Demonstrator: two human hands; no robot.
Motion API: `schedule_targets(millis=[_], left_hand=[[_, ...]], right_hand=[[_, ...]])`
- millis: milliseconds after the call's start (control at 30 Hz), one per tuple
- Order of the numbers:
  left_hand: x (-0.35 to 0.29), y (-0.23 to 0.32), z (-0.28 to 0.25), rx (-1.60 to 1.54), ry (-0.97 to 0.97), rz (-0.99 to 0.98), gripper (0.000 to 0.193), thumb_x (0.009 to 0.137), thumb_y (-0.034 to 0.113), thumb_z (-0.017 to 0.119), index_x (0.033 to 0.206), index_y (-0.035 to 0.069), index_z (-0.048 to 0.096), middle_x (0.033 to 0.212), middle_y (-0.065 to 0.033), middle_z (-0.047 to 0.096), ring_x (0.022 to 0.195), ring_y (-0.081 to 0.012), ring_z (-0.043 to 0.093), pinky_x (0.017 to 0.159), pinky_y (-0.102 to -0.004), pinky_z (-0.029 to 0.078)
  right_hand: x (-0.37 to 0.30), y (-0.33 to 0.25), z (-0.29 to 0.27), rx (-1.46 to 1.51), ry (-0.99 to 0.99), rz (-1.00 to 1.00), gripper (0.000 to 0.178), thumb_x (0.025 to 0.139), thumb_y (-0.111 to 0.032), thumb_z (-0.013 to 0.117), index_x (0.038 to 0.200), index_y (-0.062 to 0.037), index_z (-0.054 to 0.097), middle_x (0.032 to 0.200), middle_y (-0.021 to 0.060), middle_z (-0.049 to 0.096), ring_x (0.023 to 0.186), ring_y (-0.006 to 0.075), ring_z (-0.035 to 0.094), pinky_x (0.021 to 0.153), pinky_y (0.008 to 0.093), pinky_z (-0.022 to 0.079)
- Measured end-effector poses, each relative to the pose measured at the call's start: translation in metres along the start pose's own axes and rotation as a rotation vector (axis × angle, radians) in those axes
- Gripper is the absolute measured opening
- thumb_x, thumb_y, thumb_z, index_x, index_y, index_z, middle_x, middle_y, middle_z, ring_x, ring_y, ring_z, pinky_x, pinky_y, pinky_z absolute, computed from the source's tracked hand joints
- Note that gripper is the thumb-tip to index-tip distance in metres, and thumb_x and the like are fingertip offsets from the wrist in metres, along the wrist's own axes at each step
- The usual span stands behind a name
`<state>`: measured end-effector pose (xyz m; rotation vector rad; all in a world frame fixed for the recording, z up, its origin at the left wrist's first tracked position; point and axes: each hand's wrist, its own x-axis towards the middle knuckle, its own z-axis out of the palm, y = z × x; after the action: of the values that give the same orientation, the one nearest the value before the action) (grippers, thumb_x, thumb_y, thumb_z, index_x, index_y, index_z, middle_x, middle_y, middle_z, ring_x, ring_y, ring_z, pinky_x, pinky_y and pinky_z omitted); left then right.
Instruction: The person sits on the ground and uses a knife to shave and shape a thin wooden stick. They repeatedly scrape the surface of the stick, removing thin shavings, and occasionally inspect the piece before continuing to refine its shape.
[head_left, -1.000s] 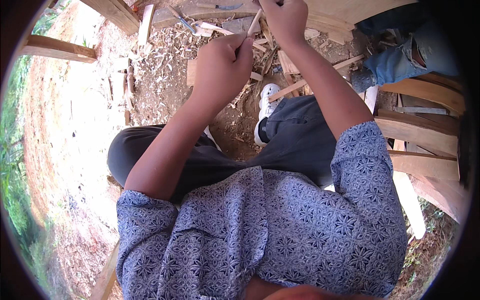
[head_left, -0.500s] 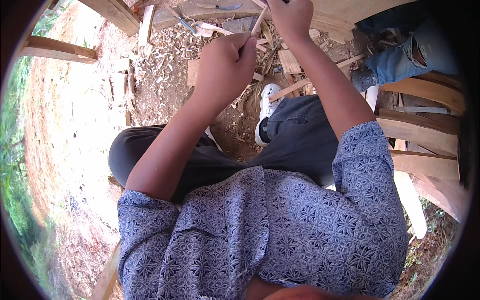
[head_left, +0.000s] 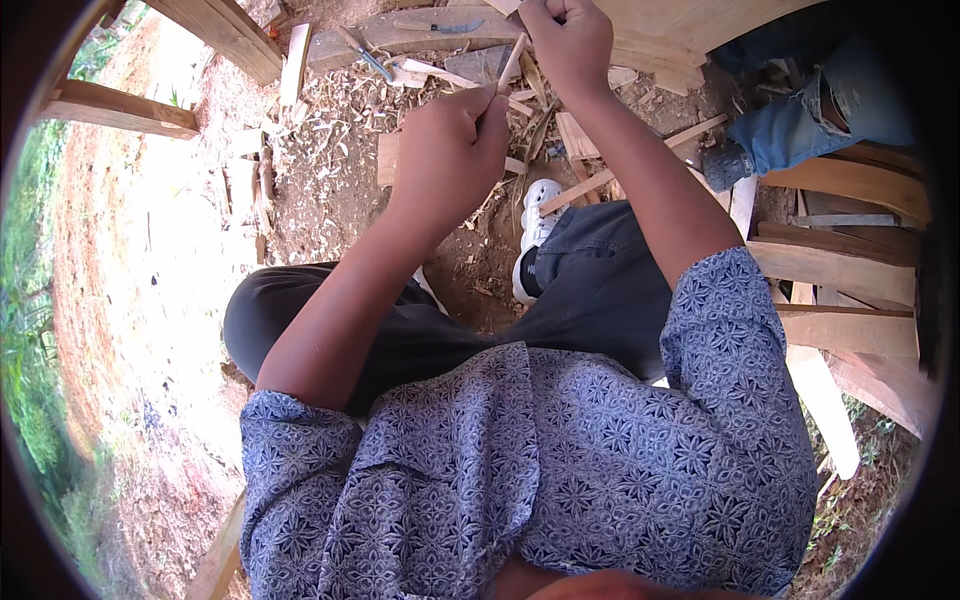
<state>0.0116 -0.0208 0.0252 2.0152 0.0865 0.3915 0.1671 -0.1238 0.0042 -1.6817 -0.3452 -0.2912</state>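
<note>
My left hand (head_left: 452, 155) is closed around a thin wooden stick (head_left: 513, 62), whose pale tip points up and to the right. Close to that tip, my right hand (head_left: 572, 48) is closed at the upper edge of the view. A small flat pale piece (head_left: 506, 5) shows beside its fingers, partly cut off by the frame, and its kind cannot be made out. The stick's tip and the right hand look slightly apart.
Wood shavings (head_left: 335, 130) cover the ground past my knees. A knife with a blue-grey blade (head_left: 372, 58) and another blade (head_left: 455, 27) lie near a curved plank (head_left: 410, 35). Stacked boards (head_left: 840, 270) stand at right, near another person's jeans leg (head_left: 790, 130).
My left hand has dropped slightly toward me with the stick. The right hand has shifted a little left, and the pale piece beside its fingers shows more.
</note>
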Motion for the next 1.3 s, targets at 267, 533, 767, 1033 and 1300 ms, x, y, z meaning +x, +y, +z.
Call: schedule_targets(millis=[267, 533, 767, 1033, 1300], left_hand=[[0.001, 0.004, -0.003, 0.064, -0.035, 0.0, 0.02, 0.097, 0.017, 0.061, 0.103, 0.0, 0.071, 0.063, -0.0156, 0.06, 0.056, -0.0234, 0.056, 0.055, -0.0365, 0.045], [0.001, 0.001, -0.006, 0.064, -0.059, -0.019, 0.025, 0.099, 0.016, 0.061, 0.113, -0.001, 0.072, 0.062, -0.0106, 0.06, 0.056, -0.0116, 0.055, 0.055, -0.0323, 0.044], [-0.002, 0.002, -0.007, 0.035, -0.094, -0.063, 0.028, 0.1, 0.017, 0.061, 0.117, -0.003, 0.07, 0.065, -0.0088, 0.062, 0.058, -0.0088, 0.054, 0.055, -0.0297, 0.044], [-0.005, -0.002, -0.004, 0.039, -0.082, -0.061, 0.03, 0.1, 0.018, 0.061, 0.12, -0.002, 0.069, 0.064, -0.0081, 0.06, 0.057, -0.0093, 0.052, 0.055, -0.0291, 0.042], [0.0, 0.008, -0.004, -0.046, -0.054, -0.034, 0.021, 0.099, 0.015, 0.059, 0.101, -0.002, 0.071, 0.062, -0.0164, 0.058, 0.052, -0.0262, 0.058, 0.054, -0.0367, 0.044]], right_hand=[[0.006, 0.007, -0.018, -0.213, -0.062, -0.101, 0.042, 0.09, -0.013, 0.075, 0.061, -0.0052, 0.045, 0.055, -0.003, 0.048, 0.053, 0.0046, 0.041, 0.05, 0.0257, 0.036], [0.001, 0.002, -0.017, -0.236, -0.059, -0.133, 0.045, 0.092, -0.013, 0.073, 0.062, -0.0058, 0.041, 0.057, -0.002, 0.049, 0.055, 0.004, 0.04, 0.05, 0.0255, 0.035], [-0.013, 0.005, -0.017, -0.156, -0.076, -0.105, 0.046, 0.093, -0.017, 0.072, 0.06, -0.0049, 0.042, 0.054, -0.002, 0.049, 0.052, 0.0045, 0.04, 0.049, 0.0263, 0.036], [-0.015, 0.007, -0.019, -0.191, -0.061, -0.13, 0.042, 0.092, -0.018, 0.074, 0.062, -0.0045, 0.049, 0.054, -0.0008, 0.053, 0.052, 0.0035, 0.045, 0.049, 0.0257, 0.036], [0.01, 0.026, -0.031, -0.452, 0.116, -0.246, 0.041, 0.093, -0.025, 0.071, 0.065, -0.0032, 0.051, 0.057, 0.0048, 0.054, 0.05, 0.0146, 0.051, 0.049, 0.033, 0.04]])
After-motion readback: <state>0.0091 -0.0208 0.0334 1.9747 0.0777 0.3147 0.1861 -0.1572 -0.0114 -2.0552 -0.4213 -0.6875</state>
